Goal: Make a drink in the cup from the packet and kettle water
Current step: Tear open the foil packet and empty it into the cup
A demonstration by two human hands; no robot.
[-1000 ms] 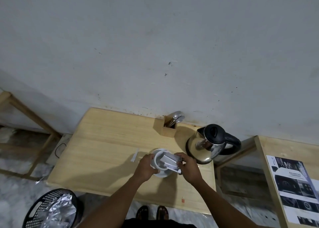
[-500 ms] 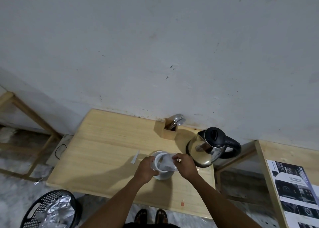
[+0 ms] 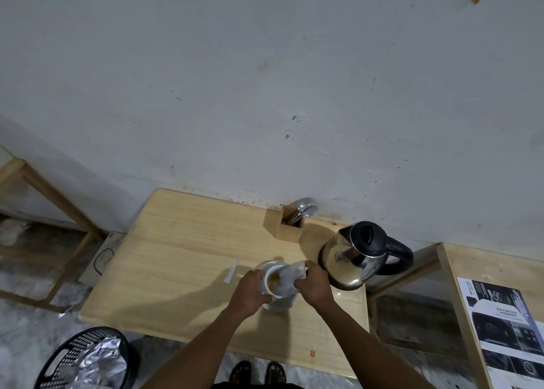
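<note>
A white cup [image 3: 269, 286] stands on a white saucer [image 3: 279, 305] near the front right of the wooden table [image 3: 182, 259]. My left hand [image 3: 248, 293] grips the cup's left side. My right hand [image 3: 313, 284] holds a white packet [image 3: 290, 276] tilted with its mouth over the cup. Orange-brown powder [image 3: 273, 281] lies inside the cup. A steel kettle [image 3: 357, 253] with a black lid and handle stands just right of my right hand. A torn white strip [image 3: 231, 272] lies on the table left of the cup.
A wooden holder [image 3: 290, 225] with spoons stands at the back by the wall. A black basket [image 3: 85, 359] with foil sits on the floor at the lower left. A second table [image 3: 485, 270] with a printed sheet [image 3: 509, 329] is at the right.
The packet has been tipped down into the cup and orange-brown powder now shows inside. Both hands have stayed at the cup.
</note>
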